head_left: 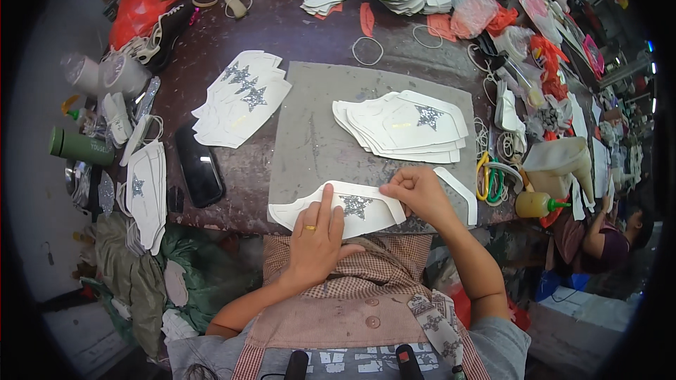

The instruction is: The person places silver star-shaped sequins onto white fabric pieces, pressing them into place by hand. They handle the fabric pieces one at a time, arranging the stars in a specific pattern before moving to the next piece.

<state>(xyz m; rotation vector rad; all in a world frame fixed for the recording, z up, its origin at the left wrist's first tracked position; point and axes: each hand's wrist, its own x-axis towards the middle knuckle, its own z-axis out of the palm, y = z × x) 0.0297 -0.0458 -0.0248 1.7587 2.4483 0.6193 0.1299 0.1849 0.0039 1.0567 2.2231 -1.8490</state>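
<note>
A white shoe-upper piece point(303, 215) with a silver glitter star lies at the near edge of the grey mat point(310, 134). My left hand point(317, 239), a ring on one finger, rests on it with fingers stretched, the index tip on a bent white strip point(359, 189) along the piece's far edge. At that strip's bend, the thumb and fingers of my right hand point(419, 193) pinch it. A second bent white strip point(459, 197) lies on the mat just right of my right hand. Farther back sits a stack of similar star pieces point(394, 127).
Left of the mat are another fanned stack of star pieces point(243, 98), a black phone point(199, 165) and a green bottle point(81, 146). On the right lie scissors point(483, 176), a yellow glue bottle point(535, 205) and a plastic jug point(556, 158). Another person point(605, 243) sits far right.
</note>
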